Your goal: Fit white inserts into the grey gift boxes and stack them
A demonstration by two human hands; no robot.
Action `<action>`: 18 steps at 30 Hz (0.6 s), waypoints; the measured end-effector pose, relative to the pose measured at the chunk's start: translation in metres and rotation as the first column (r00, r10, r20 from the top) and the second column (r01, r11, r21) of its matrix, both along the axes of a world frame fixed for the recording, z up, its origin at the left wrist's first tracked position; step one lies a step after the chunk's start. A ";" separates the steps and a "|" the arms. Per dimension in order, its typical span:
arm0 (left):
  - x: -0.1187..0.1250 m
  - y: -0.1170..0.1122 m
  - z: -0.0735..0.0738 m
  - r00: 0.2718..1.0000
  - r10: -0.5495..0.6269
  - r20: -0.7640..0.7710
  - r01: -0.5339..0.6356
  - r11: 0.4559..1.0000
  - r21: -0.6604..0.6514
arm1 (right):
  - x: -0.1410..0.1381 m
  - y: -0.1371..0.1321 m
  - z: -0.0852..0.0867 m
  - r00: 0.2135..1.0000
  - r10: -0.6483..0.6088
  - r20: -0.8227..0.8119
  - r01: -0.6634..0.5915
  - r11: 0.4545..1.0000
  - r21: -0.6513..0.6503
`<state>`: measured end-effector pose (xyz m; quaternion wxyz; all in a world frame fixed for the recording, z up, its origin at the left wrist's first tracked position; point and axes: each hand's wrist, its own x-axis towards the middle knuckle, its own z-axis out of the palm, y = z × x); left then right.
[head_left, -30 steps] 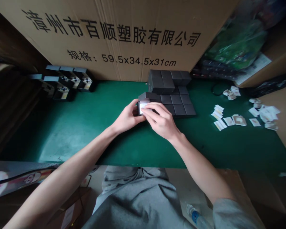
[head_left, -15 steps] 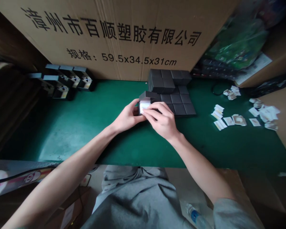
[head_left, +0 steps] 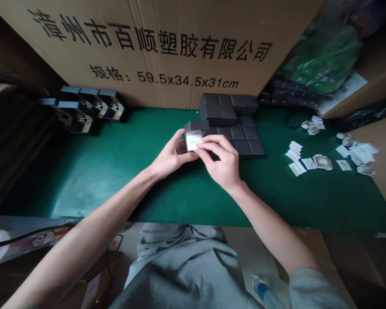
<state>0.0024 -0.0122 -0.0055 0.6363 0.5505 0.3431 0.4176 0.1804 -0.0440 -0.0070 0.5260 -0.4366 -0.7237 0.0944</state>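
A small black box (head_left: 197,125) with its lid raised is held above the green table by my left hand (head_left: 170,158), whose thumb and fingers close around its left side and front. Inside the box lies a white card (head_left: 192,140). The fingertips of my right hand (head_left: 221,161) are pinched together at the card's right edge. Just behind the box, closed black boxes (head_left: 252,147) stand in rows, with more of them (head_left: 218,107) stacked on top at the back.
Several open black boxes (head_left: 116,112) with pale inserts stand at the back left. Loose white cards and small paper pieces (head_left: 362,152) lie scattered on the green table (head_left: 116,171) at the right. A large cardboard carton (head_left: 167,92) walls off the back.
The box has shifted slightly up and left and tilted, showing more of the white card. My right fingers have moved a little toward the card's right edge.
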 end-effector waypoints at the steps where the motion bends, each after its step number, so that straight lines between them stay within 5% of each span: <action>1: 0.000 0.000 0.001 0.998 0.003 0.060 -0.001 0.999 -0.035 | 0.000 0.000 0.000 0.998 0.012 -0.054 -0.013 1.000 -0.022; 7: 0.001 0.001 0.002 0.957 0.012 0.288 0.058 0.971 -0.232 | 0.002 0.009 -0.004 0.933 0.011 -0.359 -0.091 0.975 -0.205; 12: 0.001 0.001 -0.004 0.968 -0.033 0.248 0.067 0.990 -0.128 | 0.004 0.014 -0.005 0.885 -0.031 -0.465 -0.143 0.932 -0.333; 18: 0.000 0.003 -0.010 0.983 -0.045 0.180 0.049 0.999 -0.018 | 0.007 0.013 -0.003 0.912 -0.033 -0.408 -0.115 0.936 -0.332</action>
